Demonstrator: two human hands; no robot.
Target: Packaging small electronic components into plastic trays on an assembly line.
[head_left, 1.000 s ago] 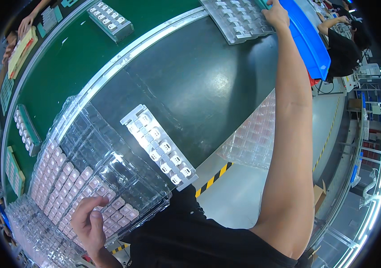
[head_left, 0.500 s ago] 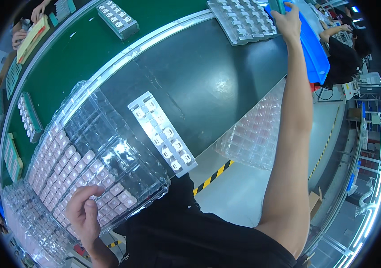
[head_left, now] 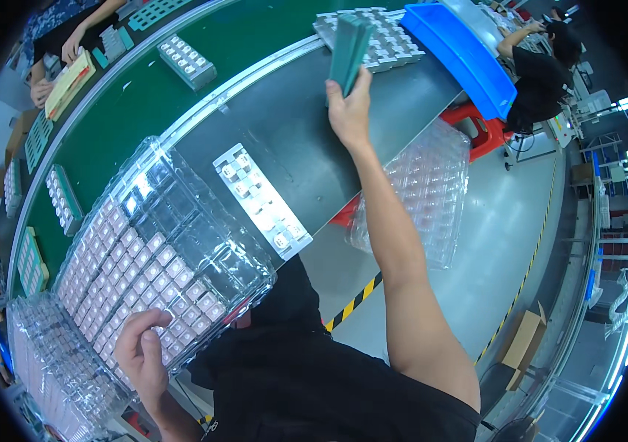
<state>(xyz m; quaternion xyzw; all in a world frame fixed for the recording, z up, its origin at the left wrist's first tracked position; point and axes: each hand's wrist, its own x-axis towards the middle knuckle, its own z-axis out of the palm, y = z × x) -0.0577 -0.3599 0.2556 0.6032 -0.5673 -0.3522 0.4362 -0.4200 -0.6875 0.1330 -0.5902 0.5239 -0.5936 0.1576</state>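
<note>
My right hand [head_left: 349,114] is raised above the bench, its fingers wrapped round the lower end of some long green strips [head_left: 351,51] held upright. My left hand [head_left: 143,353] hovers at the near edge of a clear plastic tray [head_left: 214,195], its fingers curled and its thumb near the index finger. Whatever it may hold is hidden. Rows of small pinkish-white blocks [head_left: 126,258] fill part of that tray; other pockets show bare plastic. Between the hands lies a silver metal fixture [head_left: 262,200] with white pieces in its slots.
Several grey fixtures [head_left: 384,44] stand together at the back, beside a blue bin [head_left: 468,62]. A green conveyor [head_left: 126,118] carries another fixture [head_left: 187,62]. More clear trays [head_left: 424,191] sit above a red stool [head_left: 479,132]. Co-workers' hands [head_left: 71,48] work across the conveyor.
My right hand has come left from the blue bin with the green strips, now over the bench in front of the grey fixtures. My left hand keeps its curled pose. The view has shifted slightly.
</note>
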